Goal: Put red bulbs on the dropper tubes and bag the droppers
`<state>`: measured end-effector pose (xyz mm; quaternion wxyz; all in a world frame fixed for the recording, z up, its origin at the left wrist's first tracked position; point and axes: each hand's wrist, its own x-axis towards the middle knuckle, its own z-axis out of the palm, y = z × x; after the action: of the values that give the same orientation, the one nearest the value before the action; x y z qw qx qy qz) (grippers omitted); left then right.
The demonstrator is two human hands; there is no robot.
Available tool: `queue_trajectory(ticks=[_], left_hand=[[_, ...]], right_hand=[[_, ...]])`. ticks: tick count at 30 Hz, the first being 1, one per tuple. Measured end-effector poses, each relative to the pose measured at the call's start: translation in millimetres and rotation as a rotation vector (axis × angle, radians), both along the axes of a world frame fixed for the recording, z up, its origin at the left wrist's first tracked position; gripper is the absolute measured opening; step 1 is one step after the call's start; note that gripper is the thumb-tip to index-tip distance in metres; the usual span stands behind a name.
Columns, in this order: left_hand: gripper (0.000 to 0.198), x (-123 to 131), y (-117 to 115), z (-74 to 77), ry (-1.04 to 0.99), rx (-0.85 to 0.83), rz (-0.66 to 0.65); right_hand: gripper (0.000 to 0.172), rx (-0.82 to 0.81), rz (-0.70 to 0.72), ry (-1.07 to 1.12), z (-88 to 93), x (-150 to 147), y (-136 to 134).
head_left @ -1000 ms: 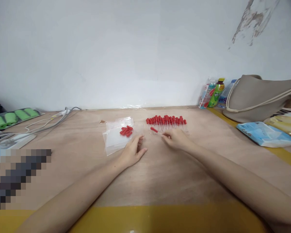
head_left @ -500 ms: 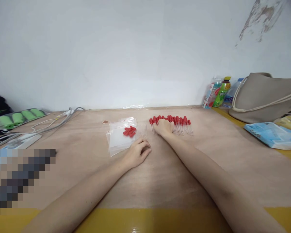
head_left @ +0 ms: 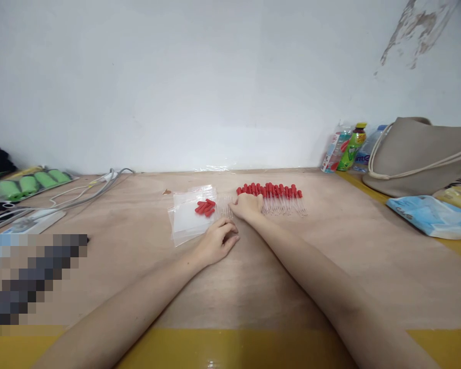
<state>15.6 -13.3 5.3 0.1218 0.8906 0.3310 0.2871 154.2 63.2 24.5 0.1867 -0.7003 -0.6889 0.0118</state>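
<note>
My left hand [head_left: 218,242] rests on the table, its fingers loosely curled and the thumb apart, with nothing visible in it. Just beyond it, several small red rubber caps [head_left: 205,207] lie in a heap on clear plastic bags [head_left: 184,221]. To their right are several thin clear tubes [head_left: 225,204]. My right hand [head_left: 248,206] is bent down, fingertips drawn together at the right side of these tubes; whatever they pinch is hidden. Behind and right of that hand stretches a row of red-capped clear droppers [head_left: 282,195], partly covered by it.
Bottles [head_left: 351,147], a grey bag [head_left: 418,148] and a blue-white packet [head_left: 422,215] occupy the right side. Cables [head_left: 88,192] and a pack of green rolls [head_left: 30,185] lie at the left. A pale wall [head_left: 215,92] rises behind the table.
My right hand has moved left, from the row of red-capped droppers to the loose clear tubes, uncovering more of the row. My left hand has stayed nearly still.
</note>
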Motion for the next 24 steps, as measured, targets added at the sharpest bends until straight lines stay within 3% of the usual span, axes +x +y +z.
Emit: queue_trajectory(ticks=[3,8,13,19,24], left_hand=[[0.010,-4.7,5.5,1.5,0.025,0.069,0.053],[0.012,-29.2,31.2,6.1,0.077,0.389,0.368],[0.014,-45.6,49.0,4.5,0.152,0.455,0.529],[0.011,-44.0,49.5,2.9,0.192,0.429,0.537],[0.011,-32.9,32.4,9.2,0.090,0.405,0.385]], right_hand=[[0.024,-0.050,-0.035,0.022,1.9,-6.9,2.6],[0.024,-0.105,-0.063,0.065,4.8,-12.1,3.1],[0.023,-0.106,-0.055,0.085,7.5,-14.2,-0.7],[0.024,-0.027,0.033,0.108,6.4,2.9,-16.5],[0.018,0.277,0.280,0.221,-16.2,46.1,-48.2]])
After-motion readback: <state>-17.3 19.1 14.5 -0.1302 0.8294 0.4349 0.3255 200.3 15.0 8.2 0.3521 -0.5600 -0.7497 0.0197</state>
